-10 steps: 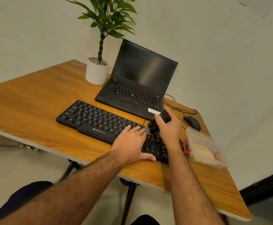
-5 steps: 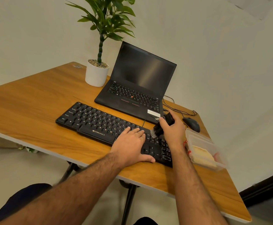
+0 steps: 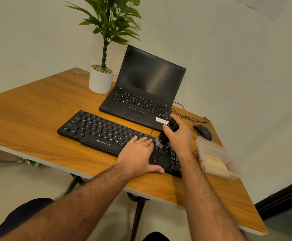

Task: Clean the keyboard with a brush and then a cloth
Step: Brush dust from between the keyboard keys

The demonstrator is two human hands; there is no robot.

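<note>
The black Zebronics keyboard point(image 3: 107, 132) lies across the wooden desk point(image 3: 28, 119). The left hand point(image 3: 138, 157) lies flat on its right half, fingers straight toward 1 o'clock, thumb along the near edge. At its 2 o'clock, the right hand point(image 3: 178, 136) has its grip wrapped round a black brush point(image 3: 166, 134), bristles down on the keys.

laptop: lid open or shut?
Open. The laptop has its dark screen upright and its keys exposed, behind the keyboard.

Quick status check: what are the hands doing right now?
Right hand grips brush, bristles on keyboard. Left hand flat on keys. Nothing blocking.
</note>
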